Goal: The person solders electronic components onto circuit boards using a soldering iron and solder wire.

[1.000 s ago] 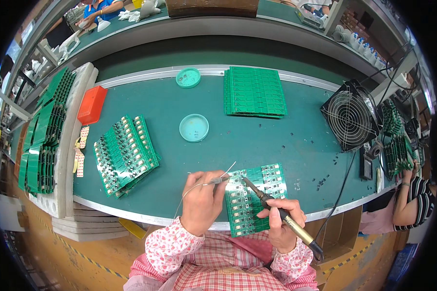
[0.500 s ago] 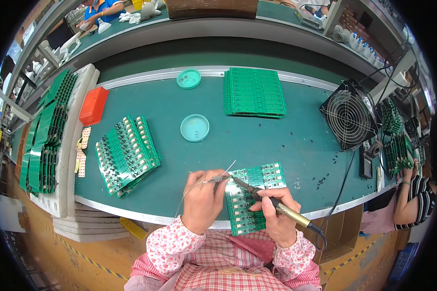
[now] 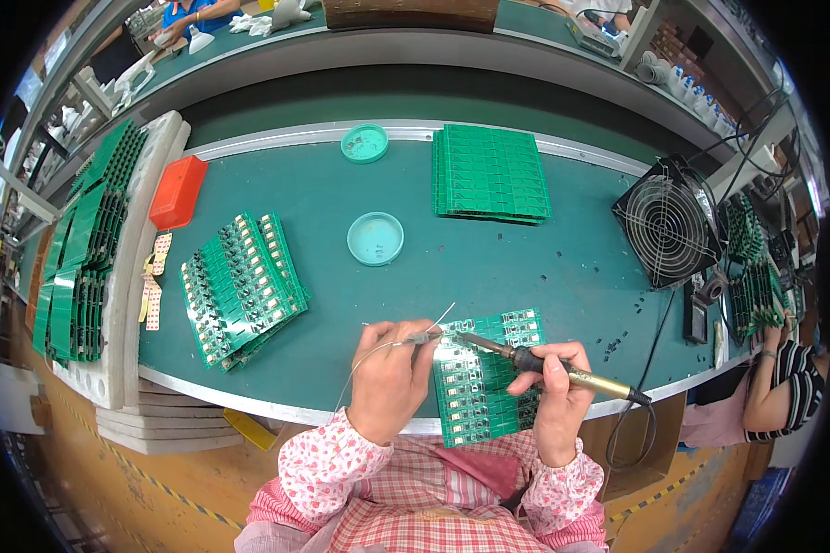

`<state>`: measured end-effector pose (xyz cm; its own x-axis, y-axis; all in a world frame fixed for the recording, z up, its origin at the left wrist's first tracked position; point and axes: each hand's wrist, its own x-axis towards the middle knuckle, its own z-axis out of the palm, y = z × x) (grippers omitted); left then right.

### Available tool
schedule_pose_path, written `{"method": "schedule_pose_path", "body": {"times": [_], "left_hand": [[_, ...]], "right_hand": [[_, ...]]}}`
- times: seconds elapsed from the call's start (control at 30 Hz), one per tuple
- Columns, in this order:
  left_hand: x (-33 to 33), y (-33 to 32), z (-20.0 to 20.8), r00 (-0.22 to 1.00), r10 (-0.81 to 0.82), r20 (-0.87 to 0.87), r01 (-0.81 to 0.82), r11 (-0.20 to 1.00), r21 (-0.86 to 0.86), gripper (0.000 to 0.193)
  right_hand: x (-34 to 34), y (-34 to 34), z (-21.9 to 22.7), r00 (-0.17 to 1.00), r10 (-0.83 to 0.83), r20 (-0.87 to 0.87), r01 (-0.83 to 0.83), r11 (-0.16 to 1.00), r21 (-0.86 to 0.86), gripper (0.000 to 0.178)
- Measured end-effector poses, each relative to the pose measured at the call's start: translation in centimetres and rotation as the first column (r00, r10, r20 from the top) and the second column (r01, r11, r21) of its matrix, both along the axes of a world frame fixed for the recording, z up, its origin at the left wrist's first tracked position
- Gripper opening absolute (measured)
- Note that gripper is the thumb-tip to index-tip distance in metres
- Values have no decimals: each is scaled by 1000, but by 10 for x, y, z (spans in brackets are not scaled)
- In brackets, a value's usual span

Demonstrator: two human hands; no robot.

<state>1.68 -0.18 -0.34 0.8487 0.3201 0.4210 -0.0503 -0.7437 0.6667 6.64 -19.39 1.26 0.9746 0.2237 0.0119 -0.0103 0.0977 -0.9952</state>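
Head view: right hand (image 3: 555, 396) grips the soldering iron (image 3: 535, 360), now swung lower so its tip meets the solder wire (image 3: 406, 342) pinched in the left hand (image 3: 392, 378), over the green circuit-board panel (image 3: 489, 378) at the worktop's (image 3: 563, 267) near edge — a joint looks underway.

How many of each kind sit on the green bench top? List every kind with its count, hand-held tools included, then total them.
Green circuit-board lots: 3 (back stack, left pile, near panel)
Round teal dishes: 2
Red box: 1
Fan: 1
Soldering iron, in right hand: 1
Solder wire, in left hand: 1
Total: 9
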Motion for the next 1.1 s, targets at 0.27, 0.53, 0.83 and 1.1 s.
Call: {"method": "schedule_pose_path", "body": {"times": [0.27,0.53,0.83,1.1], "left_hand": [[1,-1,1,1000,-4,-5,4,1000,10,11],[-3,0,3,1000,-5,-10,5,1000,5,13],[-35,18,21,994,29,-101,-41,992,-117,21],[-43,13,13,997,-22,-73,28,996,89,21]], "right_hand": [[-9,-2,-6,988,-87,125,87,996,7,20],[-23,-6,-14,954,-156,255,157,987,18,21],[-30,-12,-19,930,-204,305,218,976,-13,20],[-32,-5,-24,897,-155,413,210,973,-91,21]]}}
